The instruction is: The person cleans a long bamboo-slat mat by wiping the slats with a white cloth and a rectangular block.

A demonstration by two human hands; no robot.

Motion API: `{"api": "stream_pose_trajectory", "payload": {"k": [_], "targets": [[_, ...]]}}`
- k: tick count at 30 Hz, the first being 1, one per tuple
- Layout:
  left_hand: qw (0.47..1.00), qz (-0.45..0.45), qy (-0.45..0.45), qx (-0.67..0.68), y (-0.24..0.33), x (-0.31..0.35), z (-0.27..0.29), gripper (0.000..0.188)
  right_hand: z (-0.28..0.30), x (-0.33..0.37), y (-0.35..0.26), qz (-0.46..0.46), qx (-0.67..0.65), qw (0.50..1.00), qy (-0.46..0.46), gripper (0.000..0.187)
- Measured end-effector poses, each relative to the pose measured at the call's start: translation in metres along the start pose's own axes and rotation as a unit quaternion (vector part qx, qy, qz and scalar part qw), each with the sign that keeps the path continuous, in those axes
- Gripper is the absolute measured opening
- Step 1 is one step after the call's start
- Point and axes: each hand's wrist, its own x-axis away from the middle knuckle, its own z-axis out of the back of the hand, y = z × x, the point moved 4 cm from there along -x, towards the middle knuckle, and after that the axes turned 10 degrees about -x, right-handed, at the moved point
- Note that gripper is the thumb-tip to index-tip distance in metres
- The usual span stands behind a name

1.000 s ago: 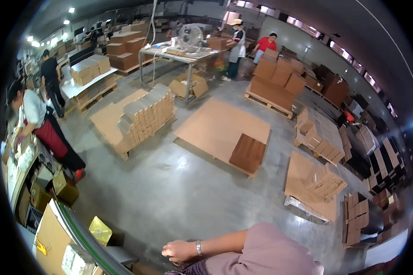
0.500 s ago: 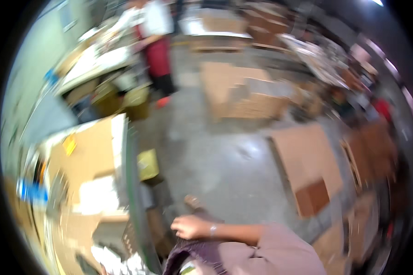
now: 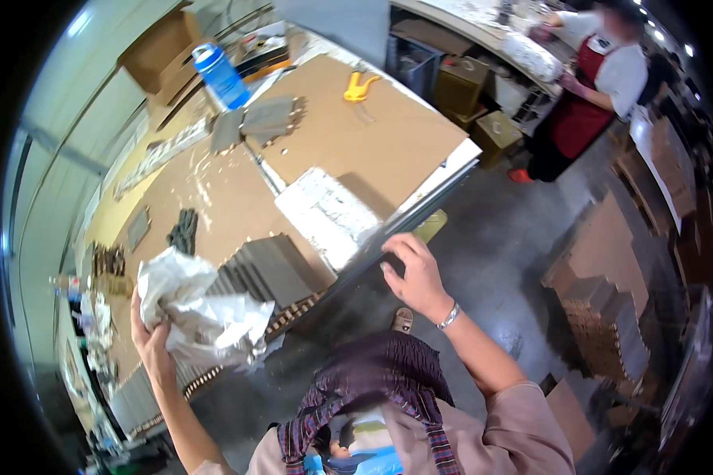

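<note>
My left hand (image 3: pixel 154 344) is closed around a crumpled white sheet (image 3: pixel 202 305), thin paper or plastic, raised over the near edge of the worktable. Behind the sheet, partly covered by it, lies a stack of flat grey pieces (image 3: pixel 273 265) with notched, pale-tipped edges. My right hand (image 3: pixel 418 279) hovers just off the table's edge, fingers curved and apart, with nothing in it. Closest to that hand is a white, blotchy rectangular slab (image 3: pixel 329 215) on the table. A dark grey glove (image 3: pixel 184 231) rests beyond the crumpled sheet.
Brown board (image 3: pixel 356 131) covers the tabletop, bearing a yellow clamp-like tool (image 3: pixel 358 85), a blue bottle (image 3: pixel 222 77) and more grey pieces (image 3: pixel 273 119). A co-worker in a red apron (image 3: pixel 582 111) stands at another table. Stacked boards (image 3: pixel 610 317) occupy the floor at right.
My view has swung left, bringing the worktable to the middle. The left hand and its crumpled sheet are now plainly visible. My right hand has moved from my lap area toward the table edge.
</note>
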Motion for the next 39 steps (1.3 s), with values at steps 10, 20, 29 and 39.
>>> {"api": "stream_pose_trajectory", "payload": {"k": [10,20,29,39], "targets": [[0.835,-0.163,-0.174,-0.495,-0.044,0.013,-0.078,0.061,-0.143,-0.036,-0.028,0.08,-0.083,0.969,-0.217,0.036],[0.872,-0.327,-0.036,-0.363,-0.01,-0.014,-0.116,0.047,-0.207,-0.058,0.03,0.059,-0.128,0.895,-0.424,0.061],[0.825,-0.363,0.045,-0.43,-0.013,-0.124,-0.115,0.034,-0.183,-0.063,-0.001,-0.051,-0.111,0.909,-0.398,0.072],[0.854,-0.198,0.1,-0.471,-0.092,-0.173,-0.046,0.028,-0.19,-0.07,0.001,-0.027,-0.045,0.897,-0.438,0.08]]}}
